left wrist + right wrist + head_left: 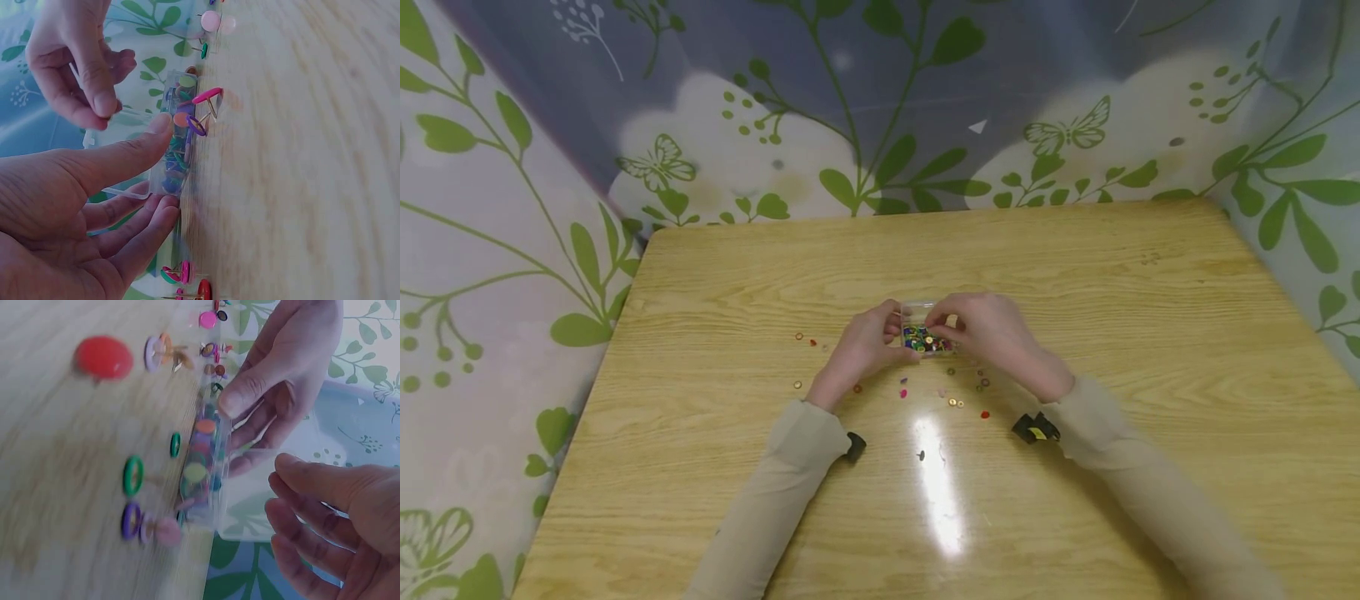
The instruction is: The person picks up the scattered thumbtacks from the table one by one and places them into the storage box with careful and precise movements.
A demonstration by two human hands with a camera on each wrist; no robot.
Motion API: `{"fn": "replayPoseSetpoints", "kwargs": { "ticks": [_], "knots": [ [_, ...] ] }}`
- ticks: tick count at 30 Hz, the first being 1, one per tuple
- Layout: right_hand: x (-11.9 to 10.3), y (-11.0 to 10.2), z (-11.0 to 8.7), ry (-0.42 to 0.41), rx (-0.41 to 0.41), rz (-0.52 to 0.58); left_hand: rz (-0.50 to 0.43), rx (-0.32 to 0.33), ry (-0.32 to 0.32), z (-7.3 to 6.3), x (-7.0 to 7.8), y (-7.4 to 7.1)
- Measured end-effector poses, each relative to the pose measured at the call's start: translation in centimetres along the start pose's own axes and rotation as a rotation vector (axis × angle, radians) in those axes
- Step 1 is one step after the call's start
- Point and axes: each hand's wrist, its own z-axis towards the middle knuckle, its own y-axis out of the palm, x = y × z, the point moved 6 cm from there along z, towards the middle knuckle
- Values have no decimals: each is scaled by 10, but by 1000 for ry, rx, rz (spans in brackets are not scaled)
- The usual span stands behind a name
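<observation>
The step in hand looks like sorting or filling at a small, clear, rectangular plastic box (157, 182), which sits on a broad, yellow-brown wood-grained table (640, 467).

Two forearms in beige sleeves (1150, 483) come in from the near side and converge on the box, one from its left and one from its right. The right hand (988, 329) arches over the box's right side, wrist bent inward, fingers curled and thumb tip against the index finger; whether a tack sits in that pinch, I cannot tell. The left hand (868, 342) grips the box from its left, thumb along the near wall and fingers around the end, which seems to brace it.

The box's clear, flat lid (247, 515) stands open at its far side. Inside the box lies a jumble of multicoloured round-headed thumbtacks (928, 340). Others lie loose about it: some to its left; nearer the person, a bright pink tack (903, 393), a gold-coloured one (952, 402) and a red domed one (985, 414); farthest toward the person, a lone dark tack (921, 455).

The next move probably calls for a light fingertip pinch at the box's opening, clear of the points, with the left hand bracing.
</observation>
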Motion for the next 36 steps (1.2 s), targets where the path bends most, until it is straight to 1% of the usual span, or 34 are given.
{"fn": "replayPoseSetpoints", "kwargs": {
  "ticks": [5,13,18,22,26,30,33,36],
  "knots": [
    [-3,5,3,-6,9,9,1,0,-1,0,1,0],
    [-3,9,2,19,-24,5,11,-4,-1,0,1,0],
    [-1,8,1,19,-15,25,11,-6,-2,0,1,0],
    [2,2,-3,23,-14,29,10,-1,-5,0,0,0],
    [6,-6,-12,12,-2,5,6,1,-3,0,0,0],
    [8,-14,-28,-49,7,-21,3,2,-4,0,0,0],
    [6,-15,-44,-96,-42,-20,4,-1,-7,0,0,0],
    [5,-11,-60,-109,-126,-6,-2,-3,-9,0,-1,0]
  ]
}}
